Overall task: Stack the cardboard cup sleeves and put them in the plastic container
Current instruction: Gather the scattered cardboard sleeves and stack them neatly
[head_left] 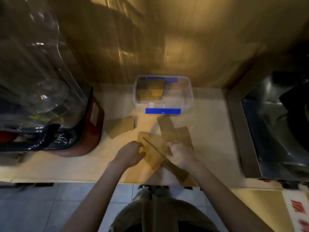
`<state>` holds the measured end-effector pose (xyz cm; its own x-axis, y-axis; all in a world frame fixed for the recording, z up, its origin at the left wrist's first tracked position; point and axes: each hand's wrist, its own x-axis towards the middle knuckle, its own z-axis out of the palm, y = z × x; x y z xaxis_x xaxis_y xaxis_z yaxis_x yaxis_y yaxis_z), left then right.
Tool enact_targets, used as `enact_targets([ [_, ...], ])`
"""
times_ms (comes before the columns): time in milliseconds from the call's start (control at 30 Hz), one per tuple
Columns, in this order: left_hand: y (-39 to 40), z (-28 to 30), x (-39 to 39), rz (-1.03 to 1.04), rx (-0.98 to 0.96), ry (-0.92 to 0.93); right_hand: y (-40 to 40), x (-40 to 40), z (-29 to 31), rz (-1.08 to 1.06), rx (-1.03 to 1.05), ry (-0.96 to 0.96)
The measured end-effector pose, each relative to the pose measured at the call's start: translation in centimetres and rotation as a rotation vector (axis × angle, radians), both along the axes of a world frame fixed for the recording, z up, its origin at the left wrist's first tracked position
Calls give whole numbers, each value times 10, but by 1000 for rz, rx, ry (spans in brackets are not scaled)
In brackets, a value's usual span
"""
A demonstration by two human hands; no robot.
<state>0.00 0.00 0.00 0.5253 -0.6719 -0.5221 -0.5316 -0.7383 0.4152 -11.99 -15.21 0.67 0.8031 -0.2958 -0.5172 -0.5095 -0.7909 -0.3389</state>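
Observation:
Several flat brown cardboard cup sleeves lie on the counter. My left hand (132, 152) grips the left edge of a small pile of sleeves (153, 152) near the front. My right hand (181, 154), blurred, holds the pile's right side, with a sleeve (175, 169) sticking out beneath the wrist. Loose sleeves (167, 126) lie just behind the pile, and another sleeve (121, 125) lies apart to the left. The clear plastic container (189, 96) with blue clips stands at the back, with a stack of sleeves (150, 92) in its left half.
A blender with a clear jug and red base (83, 131) stands at the left. A metal sink or appliance (270, 124) borders the counter on the right. The counter's front edge (66, 180) runs just below my hands. A wooden wall rises behind the container.

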Motion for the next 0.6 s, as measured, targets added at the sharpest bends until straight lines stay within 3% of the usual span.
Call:
enact_targets([
  [300, 35, -50, -48, 98, 102, -75, 47, -8, -49, 59, -78, -162],
  [600, 45, -63, -45, 34, 173, -25, 59, 1, -62, 94, -212, -111],
])
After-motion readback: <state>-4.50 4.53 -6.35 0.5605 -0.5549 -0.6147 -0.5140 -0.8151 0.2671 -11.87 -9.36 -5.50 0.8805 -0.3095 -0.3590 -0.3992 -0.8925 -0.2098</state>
